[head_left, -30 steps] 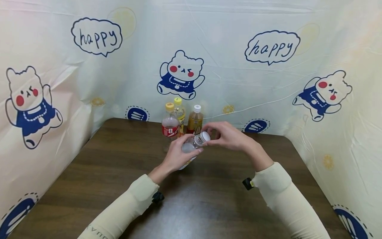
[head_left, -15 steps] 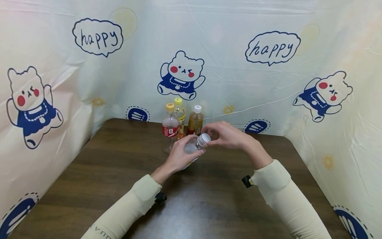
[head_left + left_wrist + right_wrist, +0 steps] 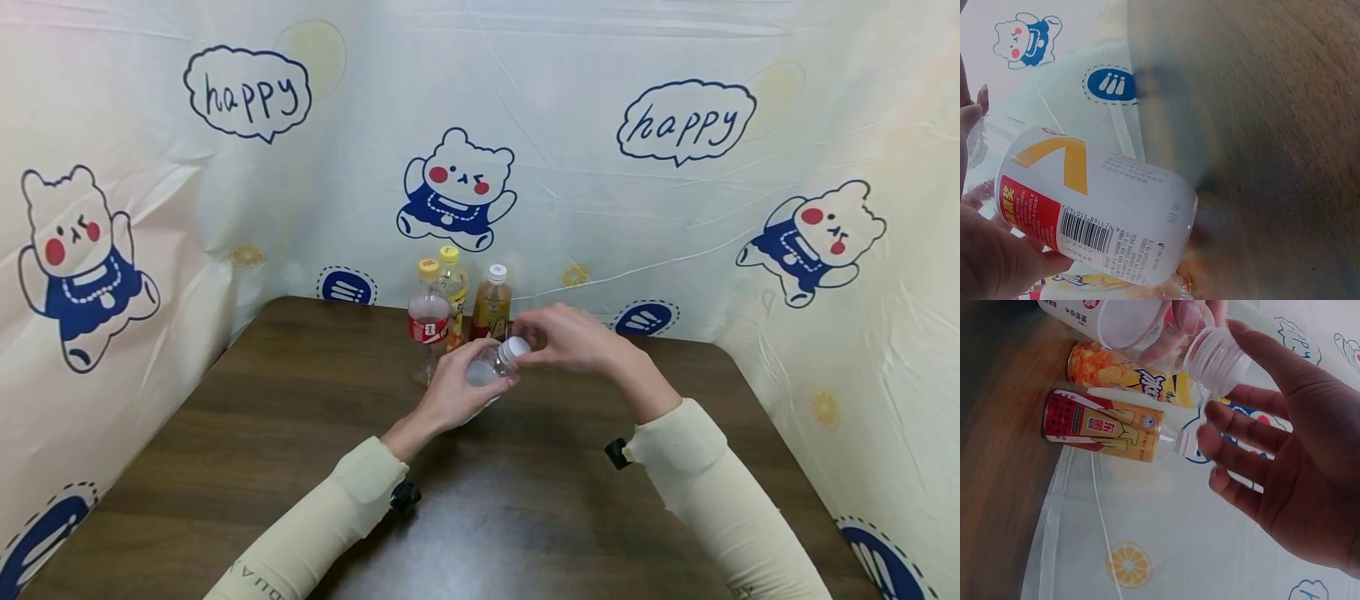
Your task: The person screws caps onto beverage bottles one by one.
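Observation:
My left hand [image 3: 450,387] grips a clear plastic bottle [image 3: 483,371] around its upper body, holding it tilted above the table. In the left wrist view its white label [image 3: 1094,200] shows a barcode, a red patch and a yellow stripe. A white bottle cap [image 3: 515,348] tops the neck, which leans toward my right hand [image 3: 573,340]. That hand has thumb and forefinger at the cap's sides; its other fingers [image 3: 1235,459] are loosely bent in the right wrist view. The cap [image 3: 1229,359] sits at the end of the ridged neck there.
Behind the hands stand a red-labelled bottle with an orange-yellow cap [image 3: 429,325], a yellow-capped bottle [image 3: 453,287] and a white-capped amber bottle [image 3: 492,307]. They stand near the brown table's [image 3: 300,417] back edge, before a printed curtain [image 3: 570,208].
The held bottle and left hand have shifted slightly right. The right hand stays at the cap, its fingers and wrist turning a little.

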Motion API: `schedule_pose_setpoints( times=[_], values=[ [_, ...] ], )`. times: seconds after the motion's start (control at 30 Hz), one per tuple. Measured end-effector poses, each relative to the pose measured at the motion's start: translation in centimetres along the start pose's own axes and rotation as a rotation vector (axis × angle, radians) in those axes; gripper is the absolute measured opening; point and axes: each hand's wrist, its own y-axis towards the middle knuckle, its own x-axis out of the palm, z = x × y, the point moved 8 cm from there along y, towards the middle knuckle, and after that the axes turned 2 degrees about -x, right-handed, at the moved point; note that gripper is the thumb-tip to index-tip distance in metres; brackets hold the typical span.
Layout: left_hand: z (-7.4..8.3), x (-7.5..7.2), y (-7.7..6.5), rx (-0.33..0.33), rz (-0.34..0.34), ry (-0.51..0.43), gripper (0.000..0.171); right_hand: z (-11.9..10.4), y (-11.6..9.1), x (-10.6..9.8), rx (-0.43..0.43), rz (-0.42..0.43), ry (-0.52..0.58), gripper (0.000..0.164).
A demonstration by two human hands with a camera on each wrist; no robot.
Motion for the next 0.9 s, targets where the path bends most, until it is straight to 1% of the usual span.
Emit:
schedule_pose_setpoints(
  times=[0.2,0.3,0.37,0.47,0.57,0.7,0.77,0.9],
  values=[
    [0.1,-0.1,0.0,-0.003,0.010,0.001,0.052,0.5,-0.1,-0.2,0.086,-0.002,-0.105,0.045],
    [0.1,-0.2,0.0,-0.011,0.017,0.007,0.054,0.8,-0.5,-0.7,0.110,0.009,-0.111,0.049],
    [0.0,-0.2,0.0,-0.017,0.021,0.014,0.055,1.0,-0.7,-1.1,0.115,0.021,-0.096,0.049],
    [-0.1,-0.3,-0.1,-0.025,0.021,0.022,0.056,1.0,-1.0,-1.5,0.098,0.033,-0.065,0.048],
    [-0.2,-0.4,-0.1,-0.028,0.021,0.021,0.056,0.6,-1.1,-1.6,0.052,0.029,-0.021,0.049],
    [-0.2,-0.4,-0.1,-0.031,0.014,0.015,0.055,-0.2,-1.1,-1.0,-0.035,-0.021,0.065,0.053],
    [-0.2,-0.4,-0.1,-0.033,0.011,0.013,0.054,-0.6,-1.1,-0.6,-0.065,-0.050,0.101,0.053],
    [-0.3,-0.4,-0.1,-0.037,0.008,0.002,0.053,-0.8,-0.8,-0.1,-0.084,-0.074,0.139,0.045]
  ],
)
